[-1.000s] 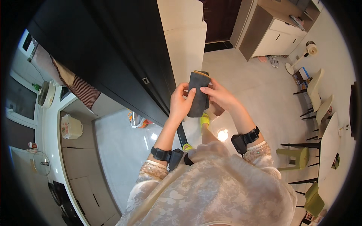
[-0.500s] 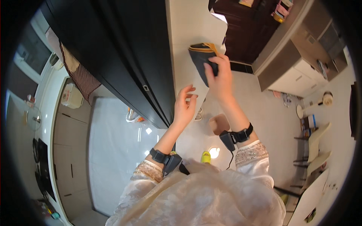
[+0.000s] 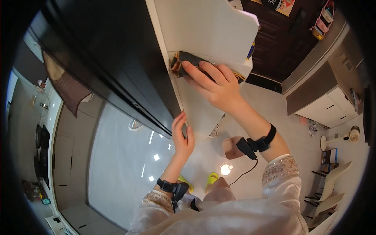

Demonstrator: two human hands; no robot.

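Note:
A folded dark grey cloth (image 3: 196,58) with orange-yellow edging lies against a white cabinet (image 3: 203,31), at the step between its upper panel and a ledge. My right hand (image 3: 217,84) grips the cloth from above, fingers spread along its length and pressing it down. Part of the cloth is hidden under my fingers. My left hand (image 3: 183,135) holds nothing; its fingers are stretched up and apart, close by the edge of the black door frame (image 3: 156,94). Whether the fingertips touch the frame or the white side panel, I cannot tell.
A pinkish bin (image 3: 232,147) stands on the pale tiled floor, past the cabinet's foot. At the far right is a low white-and-brown cabinet (image 3: 321,102), with chairs (image 3: 333,176) nearer. The kitchen counter (image 3: 58,113) runs along the left. A dark door (image 3: 270,47) lies ahead.
My right hand has brought the cloth down onto the white cabinet, turning it from upright to lengthwise. My left hand has moved lower and left, toward the door frame. The view has shifted.

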